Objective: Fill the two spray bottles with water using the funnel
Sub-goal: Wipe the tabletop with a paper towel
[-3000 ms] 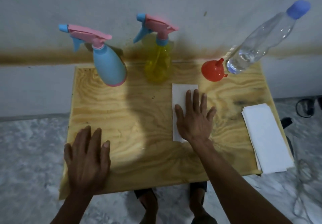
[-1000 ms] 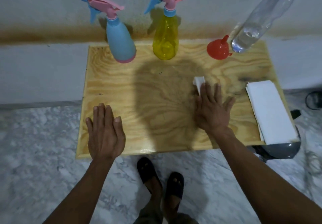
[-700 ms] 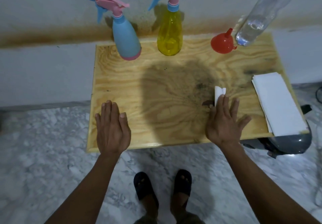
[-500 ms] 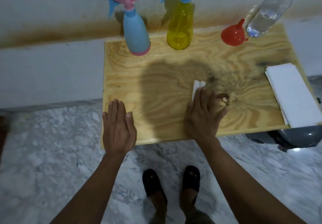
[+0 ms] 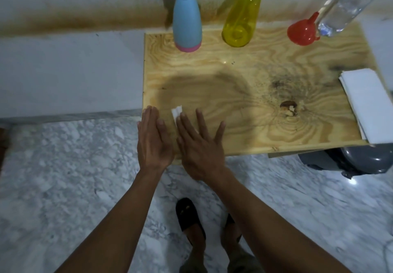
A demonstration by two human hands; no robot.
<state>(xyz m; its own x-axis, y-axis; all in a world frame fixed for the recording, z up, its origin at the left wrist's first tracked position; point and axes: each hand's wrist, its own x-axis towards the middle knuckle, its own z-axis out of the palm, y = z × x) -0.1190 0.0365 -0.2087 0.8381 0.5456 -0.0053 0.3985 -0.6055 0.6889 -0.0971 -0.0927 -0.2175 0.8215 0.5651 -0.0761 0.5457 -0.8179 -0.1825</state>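
Both spray bottles, blue (image 5: 187,24) and yellow (image 5: 241,17), stand capped; the funnel (image 5: 302,31) lies unused. The right hand (image 5: 200,143), fingers spread, presses a tissue (image 5: 177,112) on the counter (image 5: 244,94); the left hand (image 5: 152,141) rests flat.

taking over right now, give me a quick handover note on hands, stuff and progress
Left hand: flat and open on the near left edge of the wooden table, holding nothing.
Right hand: fingers straight, pressing a folded white tissue onto the table beside the left hand.
At the back by the wall: blue spray bottle, yellow spray bottle, red funnel, clear water bottle. Both spray heads look still on.
White tissue stack at the right edge.
Done: nothing toward filling; the yellow one looks empty.
Left: open both spray bottles, seat the funnel, pour water into each.
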